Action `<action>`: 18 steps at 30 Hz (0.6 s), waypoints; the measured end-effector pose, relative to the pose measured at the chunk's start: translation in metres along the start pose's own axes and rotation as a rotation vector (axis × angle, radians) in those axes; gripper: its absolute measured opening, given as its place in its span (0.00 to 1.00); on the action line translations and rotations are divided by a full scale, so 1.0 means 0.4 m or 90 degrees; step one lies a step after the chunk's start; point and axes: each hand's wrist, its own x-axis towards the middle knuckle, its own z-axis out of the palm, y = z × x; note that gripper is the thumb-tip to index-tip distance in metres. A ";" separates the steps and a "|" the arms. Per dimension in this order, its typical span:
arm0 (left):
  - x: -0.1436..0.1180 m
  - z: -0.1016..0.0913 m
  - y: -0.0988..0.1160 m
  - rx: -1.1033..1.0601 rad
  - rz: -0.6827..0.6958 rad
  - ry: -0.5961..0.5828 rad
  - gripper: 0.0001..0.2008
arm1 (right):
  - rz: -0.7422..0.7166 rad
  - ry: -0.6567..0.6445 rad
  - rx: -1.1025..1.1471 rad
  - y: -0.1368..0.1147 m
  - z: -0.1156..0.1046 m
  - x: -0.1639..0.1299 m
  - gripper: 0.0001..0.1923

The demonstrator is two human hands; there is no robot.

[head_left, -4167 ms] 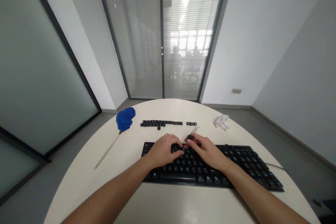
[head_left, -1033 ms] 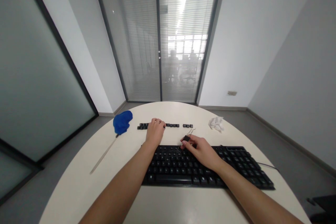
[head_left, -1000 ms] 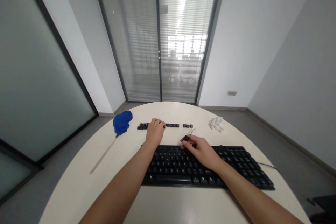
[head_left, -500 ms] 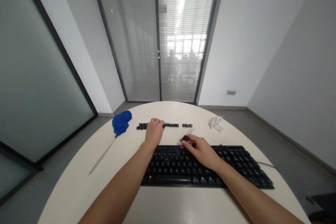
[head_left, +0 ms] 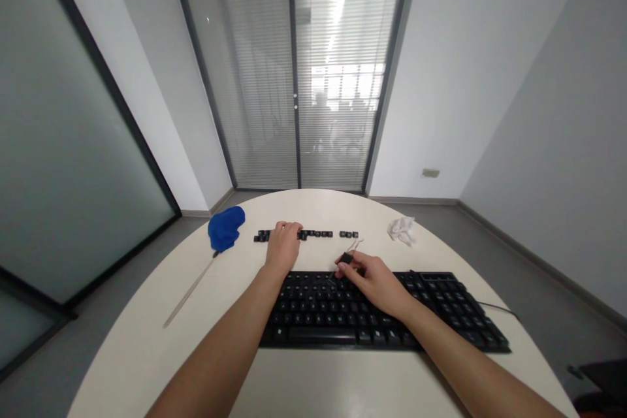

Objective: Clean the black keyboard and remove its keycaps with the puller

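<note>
keyboard (head_left: 392, 313): black | loose keycaps (head_left: 318, 234): black | duster head (head_left: 224, 228): blue | table (head_left: 147, 339): cream | tissue (head_left: 400, 229): white

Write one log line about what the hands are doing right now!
left hand: on loose keys | right hand: holds small tool over keyboard | table

The round cream tabletop (head_left: 147, 346) looked smooth with a soft sheen, likely laminate. The long black plastic keyboard (head_left: 392, 317) at centre had a matt finish, as did the row of loose black plastic keycaps (head_left: 323, 234) beyond it. The blue duster head (head_left: 224, 228) at left looked soft and fuzzy, on a pale slim handle. A crumpled white paper tissue (head_left: 401, 230) lay at upper right.
</note>
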 end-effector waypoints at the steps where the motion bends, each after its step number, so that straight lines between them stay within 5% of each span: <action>1: -0.001 -0.002 0.001 -0.002 -0.002 0.002 0.15 | 0.001 0.000 -0.004 0.001 0.000 0.000 0.15; 8: 0.005 -0.030 0.027 -0.173 -0.055 0.131 0.15 | 0.001 0.016 -0.012 -0.005 -0.013 -0.002 0.17; 14: -0.016 -0.068 0.086 -0.277 0.050 -0.111 0.11 | 0.014 0.018 -0.039 -0.021 -0.051 -0.011 0.17; 18: -0.061 -0.076 0.124 -0.209 0.123 -0.157 0.11 | 0.004 -0.013 -0.053 -0.020 -0.063 -0.014 0.16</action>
